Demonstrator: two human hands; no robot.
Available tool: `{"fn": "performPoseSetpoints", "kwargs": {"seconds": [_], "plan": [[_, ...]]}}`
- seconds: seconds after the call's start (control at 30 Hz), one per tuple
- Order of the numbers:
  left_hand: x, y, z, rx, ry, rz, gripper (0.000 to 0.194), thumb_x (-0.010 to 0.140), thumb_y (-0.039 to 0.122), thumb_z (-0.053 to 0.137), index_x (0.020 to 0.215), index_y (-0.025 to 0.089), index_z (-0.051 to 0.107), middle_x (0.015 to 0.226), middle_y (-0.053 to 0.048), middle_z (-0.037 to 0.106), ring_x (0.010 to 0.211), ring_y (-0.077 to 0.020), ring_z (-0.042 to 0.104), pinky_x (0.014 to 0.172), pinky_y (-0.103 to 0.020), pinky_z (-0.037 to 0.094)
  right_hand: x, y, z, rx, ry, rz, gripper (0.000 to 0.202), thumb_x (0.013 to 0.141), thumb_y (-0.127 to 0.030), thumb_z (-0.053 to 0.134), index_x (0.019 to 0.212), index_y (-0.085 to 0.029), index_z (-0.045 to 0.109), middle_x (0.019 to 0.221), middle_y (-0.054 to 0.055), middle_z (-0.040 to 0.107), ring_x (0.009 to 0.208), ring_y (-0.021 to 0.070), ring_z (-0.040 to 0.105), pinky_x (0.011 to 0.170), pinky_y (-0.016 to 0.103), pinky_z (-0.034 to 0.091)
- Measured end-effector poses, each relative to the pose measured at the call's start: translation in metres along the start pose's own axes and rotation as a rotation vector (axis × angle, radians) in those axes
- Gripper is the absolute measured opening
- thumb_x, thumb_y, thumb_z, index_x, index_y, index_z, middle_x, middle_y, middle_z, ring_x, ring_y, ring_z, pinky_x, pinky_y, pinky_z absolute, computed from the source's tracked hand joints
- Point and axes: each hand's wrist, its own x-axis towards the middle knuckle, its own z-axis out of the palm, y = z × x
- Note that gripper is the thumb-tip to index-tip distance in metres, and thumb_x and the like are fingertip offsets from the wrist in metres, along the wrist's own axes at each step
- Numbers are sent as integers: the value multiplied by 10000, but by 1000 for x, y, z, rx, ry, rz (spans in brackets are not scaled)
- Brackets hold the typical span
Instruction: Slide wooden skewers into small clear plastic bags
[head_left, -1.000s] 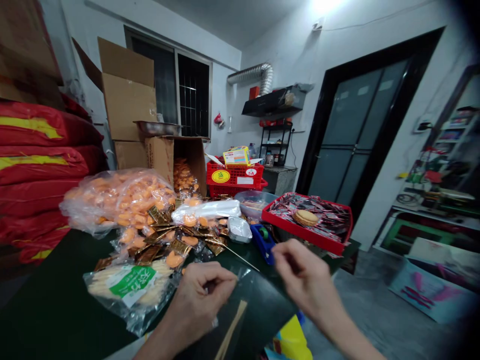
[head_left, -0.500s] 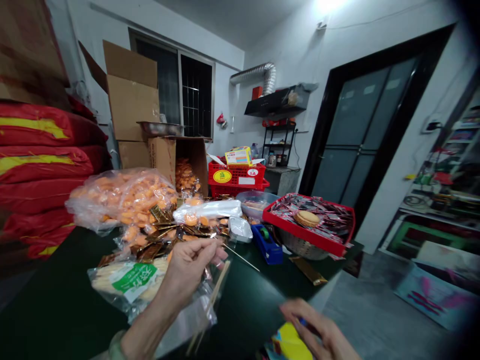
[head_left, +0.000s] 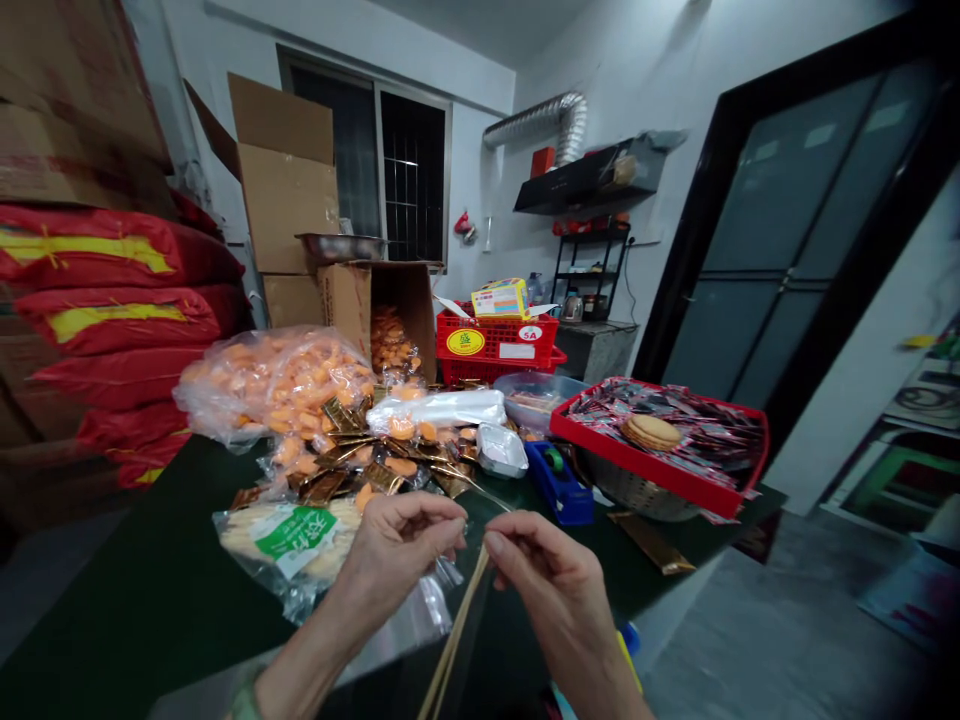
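Note:
In the head view my left hand (head_left: 409, 545) pinches a clear plastic bag at its upper edge, thumb against fingers. My right hand (head_left: 555, 575) pinches close beside it, at the bag's top right; its exact hold is hard to see. Thin wooden sticks (head_left: 455, 645) hang down between my hands, apparently inside the clear bag. Below my left forearm lie flat clear bags (head_left: 420, 615). To the left of my left hand is a plastic pack of pale sticks (head_left: 341, 540) with a green and white label (head_left: 296, 535).
Wrapped orange pieces (head_left: 292, 375) and brown-gold sachets (head_left: 337, 460) cover the table's back. A foil tray (head_left: 502, 452), a blue tape dispenser (head_left: 559, 490) and a red tray (head_left: 652, 465) of sachets topped by round biscuits (head_left: 651, 432) stand right. A gold packet (head_left: 651, 543) lies near the edge.
My right hand has risen from the yellow item at the lower right to the top of the bag, beside my left hand. The view has swung slightly left.

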Motion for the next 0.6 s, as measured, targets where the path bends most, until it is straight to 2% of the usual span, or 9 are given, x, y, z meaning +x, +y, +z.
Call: {"fn": "performPoseSetpoints", "kwargs": {"seconds": [0.2, 0.3, 0.4, 0.6], "plan": [[2, -9, -11, -88, -63, -7, 158, 677, 262, 661, 755, 124, 656, 537, -5, 606, 459, -99, 536, 429, -178, 372, 2, 8, 4, 93, -99, -106, 54, 759, -222, 595, 734, -185, 626, 656, 0, 530, 520, 90, 478, 459, 207, 385], [4, -12, -15, -128, -91, 21, 162, 688, 271, 659, 664, 113, 635, 551, -14, 601, 466, -97, 537, 432, -180, 377, 6, 14, 4, 201, -171, -117, 77, 792, -194, 556, 756, -204, 623, 710, 1, 528, 549, 94, 489, 487, 222, 396], [5, -14, -19, -139, -110, 14, 182, 692, 291, 658, 662, 114, 630, 573, -21, 603, 480, -104, 542, 439, -190, 394, 9, 17, 5, 250, -219, -120, 109, 805, -174, 537, 740, -203, 620, 740, 5, 521, 572, 96, 499, 514, 235, 408], [7, -16, -26, -74, -168, 15, 179, 726, 290, 611, 721, 112, 629, 583, -29, 604, 522, -116, 547, 508, -221, 439, 12, 17, 5, 189, -211, -173, 112, 796, -154, 541, 740, -200, 625, 761, 16, 530, 561, 97, 524, 507, 234, 433]]}}
